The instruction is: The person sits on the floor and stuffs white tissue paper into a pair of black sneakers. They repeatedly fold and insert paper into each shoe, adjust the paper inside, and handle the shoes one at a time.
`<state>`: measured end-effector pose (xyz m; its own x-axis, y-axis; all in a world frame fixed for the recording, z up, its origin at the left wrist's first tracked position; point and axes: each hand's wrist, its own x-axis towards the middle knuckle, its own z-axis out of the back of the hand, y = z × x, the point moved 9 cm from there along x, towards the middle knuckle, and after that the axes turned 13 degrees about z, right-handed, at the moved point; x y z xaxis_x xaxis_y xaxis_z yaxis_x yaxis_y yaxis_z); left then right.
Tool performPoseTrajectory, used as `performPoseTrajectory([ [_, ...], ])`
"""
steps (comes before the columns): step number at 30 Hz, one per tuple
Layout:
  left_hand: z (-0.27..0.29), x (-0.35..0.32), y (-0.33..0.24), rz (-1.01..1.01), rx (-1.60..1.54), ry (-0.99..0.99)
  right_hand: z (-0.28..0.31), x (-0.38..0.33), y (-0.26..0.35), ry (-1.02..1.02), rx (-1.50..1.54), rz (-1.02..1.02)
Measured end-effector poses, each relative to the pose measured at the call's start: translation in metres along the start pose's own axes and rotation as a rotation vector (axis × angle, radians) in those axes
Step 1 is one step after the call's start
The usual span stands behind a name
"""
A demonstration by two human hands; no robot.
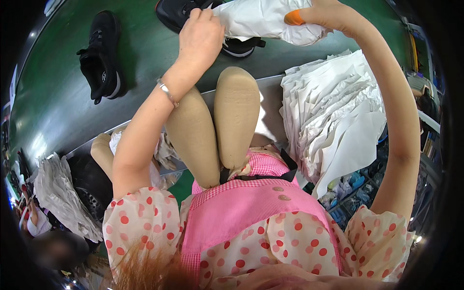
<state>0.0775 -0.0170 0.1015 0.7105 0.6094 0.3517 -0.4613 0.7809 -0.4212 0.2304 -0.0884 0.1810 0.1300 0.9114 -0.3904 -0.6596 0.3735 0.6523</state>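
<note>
Crumpled white paper (pixel 263 19), bunched into a long bundle, stretches between my hands over the green table. My left hand (pixel 202 38) is closed at the bundle's left end, with its fingertips partly hidden. At the right end, my right hand (pixel 328 18) grips the paper, an orange cover on its thumb. Close behind my left hand lies a black shoe (pixel 173 14), cut off by the top edge. Another black shoe (pixel 241 47) with a pale sole edge shows partly beneath the paper. A third black shoe (pixel 100 55) lies farther left, its opening toward me.
A thick stack of white paper sheets (pixel 331 96) fans out by my right arm. Two long tan rounded forms (pixel 237 116) rise between me and the table (pixel 53 96). More paper (pixel 63 193) hangs at lower left. Crates with blue items (pixel 355 191) stand below right.
</note>
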Motion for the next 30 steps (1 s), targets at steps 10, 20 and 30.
performPoseTrajectory([
  [10,-0.018,0.004,-0.001,-0.208,0.242,0.234,0.000,0.023,0.014,0.090,-0.054,-0.255],
  [20,-0.003,-0.021,0.015,-0.144,-0.003,0.173,-0.002,0.041,-0.013,0.106,0.140,-0.278],
  [30,-0.046,-0.029,-0.006,-0.428,0.187,0.251,-0.011,0.049,-0.003,0.058,0.048,-0.256],
])
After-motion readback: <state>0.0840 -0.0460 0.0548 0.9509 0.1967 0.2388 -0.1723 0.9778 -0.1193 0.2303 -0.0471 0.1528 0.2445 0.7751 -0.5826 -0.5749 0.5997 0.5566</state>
